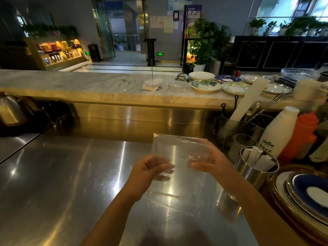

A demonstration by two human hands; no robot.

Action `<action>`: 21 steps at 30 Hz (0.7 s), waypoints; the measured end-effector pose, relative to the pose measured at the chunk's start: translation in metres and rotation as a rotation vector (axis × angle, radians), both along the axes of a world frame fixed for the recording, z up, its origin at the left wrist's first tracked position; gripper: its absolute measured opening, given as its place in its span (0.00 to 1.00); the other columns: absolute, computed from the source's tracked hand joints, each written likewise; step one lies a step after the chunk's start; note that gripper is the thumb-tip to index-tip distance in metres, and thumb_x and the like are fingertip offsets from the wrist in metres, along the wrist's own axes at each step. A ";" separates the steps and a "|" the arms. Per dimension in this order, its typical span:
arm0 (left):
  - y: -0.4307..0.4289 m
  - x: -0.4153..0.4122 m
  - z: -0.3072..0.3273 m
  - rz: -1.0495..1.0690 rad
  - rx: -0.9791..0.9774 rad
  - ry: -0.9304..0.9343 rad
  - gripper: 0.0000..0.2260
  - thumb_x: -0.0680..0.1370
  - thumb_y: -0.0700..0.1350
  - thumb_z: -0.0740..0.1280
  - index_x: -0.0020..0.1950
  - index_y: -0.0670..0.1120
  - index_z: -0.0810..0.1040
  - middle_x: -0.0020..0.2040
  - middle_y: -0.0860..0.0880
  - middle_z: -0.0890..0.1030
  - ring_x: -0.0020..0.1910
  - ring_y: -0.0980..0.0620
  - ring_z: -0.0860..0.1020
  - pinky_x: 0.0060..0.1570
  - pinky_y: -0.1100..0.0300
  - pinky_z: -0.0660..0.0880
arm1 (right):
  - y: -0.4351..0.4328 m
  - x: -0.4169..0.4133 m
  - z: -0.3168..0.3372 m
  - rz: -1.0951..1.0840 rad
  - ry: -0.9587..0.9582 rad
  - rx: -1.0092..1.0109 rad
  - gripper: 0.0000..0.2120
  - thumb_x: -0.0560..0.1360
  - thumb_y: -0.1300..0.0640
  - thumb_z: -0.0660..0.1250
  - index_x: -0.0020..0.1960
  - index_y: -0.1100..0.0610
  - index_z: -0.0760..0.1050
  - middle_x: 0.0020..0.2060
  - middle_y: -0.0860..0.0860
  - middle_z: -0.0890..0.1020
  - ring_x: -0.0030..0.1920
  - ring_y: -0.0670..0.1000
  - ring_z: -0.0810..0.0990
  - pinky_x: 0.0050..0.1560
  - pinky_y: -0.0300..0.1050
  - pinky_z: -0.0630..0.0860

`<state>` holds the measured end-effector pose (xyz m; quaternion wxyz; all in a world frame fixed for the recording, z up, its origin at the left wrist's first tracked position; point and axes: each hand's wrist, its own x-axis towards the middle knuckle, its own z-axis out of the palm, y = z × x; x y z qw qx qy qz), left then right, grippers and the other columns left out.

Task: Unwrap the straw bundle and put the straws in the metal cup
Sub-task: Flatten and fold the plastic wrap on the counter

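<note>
- Hands both up over the steel counter (71, 166), mid-frame, holding one clear plastic wrapper (179, 150) between them.
- My left hand (150, 172) pinches the wrapper's near-left edge, fingers curled in and closed on the film.
- My right hand (211, 160) grips the wrapper's right side, thumb on the near face, fingers behind the plastic.
- Wrapper looks empty and see-through, held roughly upright, top corner pointing far-left; nothing visible inside it.
- Metal cup (255, 169) stands on the counter just right of my right hand, not touching it.
- Straws (257, 158) in white paper sleeves sit inside the metal cup, leaning, tops just above the rim.
- Stack of plates (305, 197) with blue and gold rims at near right, beside the cup.
- White bottle (280, 132) with green lettering stands farther right behind the cup, orange bottle (303, 134) next to it.
- Utensil holder (232, 128) beyond the cup holds a white roll and spoons.
- Marble ledge (71, 82) runs across the far side with more plates and a receipt spike (152, 71).
</note>
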<state>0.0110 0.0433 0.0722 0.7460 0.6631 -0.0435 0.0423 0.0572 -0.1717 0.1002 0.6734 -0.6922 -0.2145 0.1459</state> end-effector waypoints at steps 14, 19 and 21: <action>-0.004 -0.002 -0.010 0.077 -0.092 0.287 0.26 0.64 0.42 0.75 0.58 0.51 0.69 0.50 0.39 0.81 0.42 0.45 0.83 0.34 0.52 0.81 | 0.009 -0.005 -0.040 -0.284 0.031 0.027 0.19 0.70 0.69 0.68 0.57 0.56 0.69 0.34 0.56 0.83 0.31 0.51 0.82 0.29 0.40 0.78; -0.009 -0.008 -0.032 0.137 0.007 0.321 0.32 0.69 0.31 0.71 0.62 0.54 0.60 0.51 0.41 0.74 0.42 0.45 0.80 0.29 0.58 0.79 | 0.007 0.004 -0.064 -0.398 0.113 0.012 0.18 0.71 0.71 0.66 0.55 0.58 0.64 0.31 0.57 0.78 0.24 0.45 0.78 0.22 0.37 0.74; -0.013 -0.005 -0.042 0.167 0.122 0.295 0.25 0.70 0.30 0.68 0.58 0.53 0.65 0.50 0.43 0.73 0.41 0.48 0.77 0.28 0.61 0.77 | 0.009 0.008 -0.077 -0.415 0.125 -0.054 0.13 0.71 0.69 0.65 0.51 0.58 0.66 0.32 0.56 0.77 0.24 0.44 0.76 0.22 0.37 0.72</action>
